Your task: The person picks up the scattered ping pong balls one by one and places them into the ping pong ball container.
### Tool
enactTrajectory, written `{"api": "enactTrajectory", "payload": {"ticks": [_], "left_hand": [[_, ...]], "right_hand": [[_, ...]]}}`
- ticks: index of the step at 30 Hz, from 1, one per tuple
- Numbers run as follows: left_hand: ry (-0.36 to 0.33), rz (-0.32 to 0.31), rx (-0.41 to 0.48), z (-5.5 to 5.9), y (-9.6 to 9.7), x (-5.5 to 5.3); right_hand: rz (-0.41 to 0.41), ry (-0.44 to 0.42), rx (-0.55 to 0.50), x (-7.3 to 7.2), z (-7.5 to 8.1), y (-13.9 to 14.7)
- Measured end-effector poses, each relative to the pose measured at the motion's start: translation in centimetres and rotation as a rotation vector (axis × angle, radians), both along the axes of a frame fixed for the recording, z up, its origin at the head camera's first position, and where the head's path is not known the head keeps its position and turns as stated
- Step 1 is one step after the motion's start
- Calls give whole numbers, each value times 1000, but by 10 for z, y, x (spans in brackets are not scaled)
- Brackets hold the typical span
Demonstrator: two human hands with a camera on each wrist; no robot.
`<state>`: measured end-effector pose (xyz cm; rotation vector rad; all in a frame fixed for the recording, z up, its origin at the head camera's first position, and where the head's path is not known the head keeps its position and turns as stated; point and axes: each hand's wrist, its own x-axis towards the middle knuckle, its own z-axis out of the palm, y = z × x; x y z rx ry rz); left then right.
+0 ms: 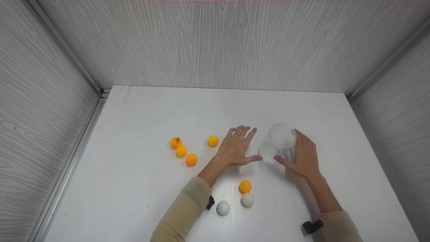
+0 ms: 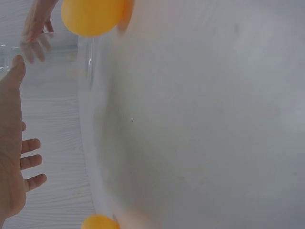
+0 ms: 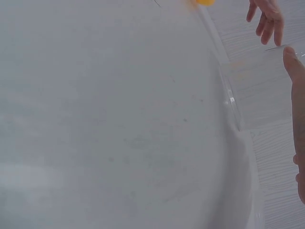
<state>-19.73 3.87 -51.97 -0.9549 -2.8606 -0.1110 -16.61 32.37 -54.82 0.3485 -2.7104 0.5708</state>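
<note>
clear cylinder (image 1: 281, 136), upright on the white table (image 1: 134, 111), between both hands and nearer the right. could tip or slide if knocked by a thumb or pushed harder from one side; likely light, and easy to misjudge, being see-through against a pale surface. could also send balls rolling with a careless sweep of the left arm: close by, a lone orange ball (image 1: 212, 140) beyond the wrist and a white ball (image 1: 223, 208) just beside the left sleeve (image 1: 197, 193). left hand (image 1: 235, 149) with fingers spread and straight, gripping nothing, thumb aimed at the cylinder. right hand (image 1: 305, 158) along the cylinder's right side, fingers extended forward, thumb stretched inward; not curled round it, actual contact hard to tell. both forearms reaching forward, slanting inward.
</note>
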Motion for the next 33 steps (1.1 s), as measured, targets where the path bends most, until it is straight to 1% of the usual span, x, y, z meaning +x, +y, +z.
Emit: {"api": "enactTrajectory", "payload": {"ticks": [4, 9, 14, 17, 23, 29, 33], "left_hand": [[0, -5, -17, 1, 5, -3], [-18, -11, -24, 0, 11, -5], [-10, -18, -27, -2, 17, -6], [16, -20, -52, -2, 21, -7], [67, -29, -78, -1, 27, -7], [70, -26, -93, 0, 30, -7], [71, -25, -87, 1, 31, -7]], "right_hand": [[-10, -31, 21, -1, -1, 0], [-11, -68, 44, -1, -3, 2], [9, -41, 55, -3, -4, 3], [19, -32, 59, -4, -5, 2], [17, -41, 51, -4, -7, 0], [19, -30, 65, -5, -8, -3], [22, -21, 79, -5, -8, -5]]}}
